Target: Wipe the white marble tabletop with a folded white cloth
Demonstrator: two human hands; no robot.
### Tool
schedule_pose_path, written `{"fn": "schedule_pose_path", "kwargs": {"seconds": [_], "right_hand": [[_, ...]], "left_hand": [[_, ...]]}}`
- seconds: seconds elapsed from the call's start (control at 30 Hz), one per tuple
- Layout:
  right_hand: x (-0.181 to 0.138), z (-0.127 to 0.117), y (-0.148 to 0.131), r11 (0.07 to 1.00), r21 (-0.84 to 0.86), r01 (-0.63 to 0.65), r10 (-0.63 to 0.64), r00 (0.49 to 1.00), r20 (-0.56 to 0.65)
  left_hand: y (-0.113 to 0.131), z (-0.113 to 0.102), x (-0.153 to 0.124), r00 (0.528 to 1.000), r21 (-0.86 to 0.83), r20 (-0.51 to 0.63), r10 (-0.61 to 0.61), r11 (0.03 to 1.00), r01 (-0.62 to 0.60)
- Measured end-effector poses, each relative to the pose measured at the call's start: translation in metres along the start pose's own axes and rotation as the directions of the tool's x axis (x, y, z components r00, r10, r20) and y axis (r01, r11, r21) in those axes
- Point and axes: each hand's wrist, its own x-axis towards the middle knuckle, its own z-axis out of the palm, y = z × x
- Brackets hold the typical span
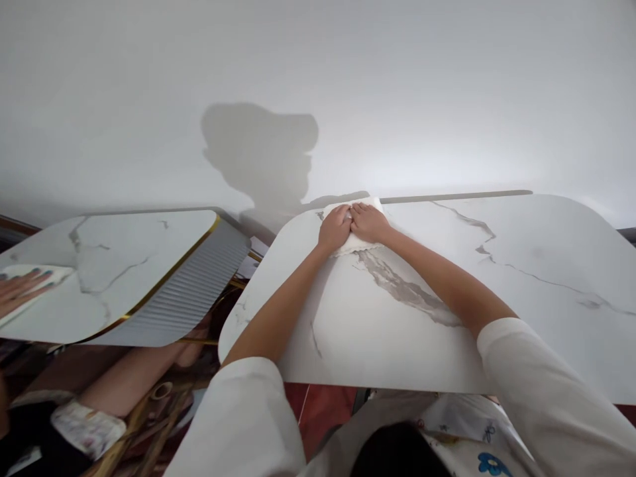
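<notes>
Both my arms reach across a white marble-patterned table (pixel 497 318) to its far edge by the wall. My left hand (pixel 334 228) and my right hand (pixel 368 222) lie side by side, fingers flat and together, pressing down on a white cloth (pixel 354 244). The cloth sits at the table's far edge and shows around and under both palms. My sleeves are white.
A white wall (pixel 397 79) rises right behind the table and carries my shadow. To the left stands a second marble table (pixel 124 265) with a gold rim and ribbed grey edge. Another person's hand (pixel 20 288) presses a cloth there, and that person's leg shows below.
</notes>
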Motion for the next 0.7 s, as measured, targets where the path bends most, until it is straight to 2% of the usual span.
{"fn": "schedule_pose_path", "kwargs": {"seconds": [0.17, 0.33, 0.53, 0.7], "right_hand": [[0.013, -0.004, 0.031, 0.999, -0.02, -0.045, 0.045, 0.999, 0.006], [-0.003, -0.014, 0.058, 0.994, -0.025, -0.105, 0.105, 0.995, 0.001], [-0.035, -0.02, 0.066, 0.99, -0.047, -0.129, 0.13, 0.991, 0.009], [-0.061, -0.024, 0.047, 0.987, -0.062, -0.147, 0.148, 0.989, 0.003]], "left_hand": [[0.008, 0.016, 0.035, 0.997, 0.004, 0.0, 0.075, 0.997, -0.075], [0.032, 0.033, 0.052, 0.988, 0.013, 0.042, 0.151, 0.988, -0.151], [0.054, 0.044, 0.043, 0.975, -0.017, 0.065, 0.21, 0.978, -0.21], [0.06, 0.041, 0.018, 0.965, -0.069, 0.072, 0.252, 0.967, -0.247]]}}
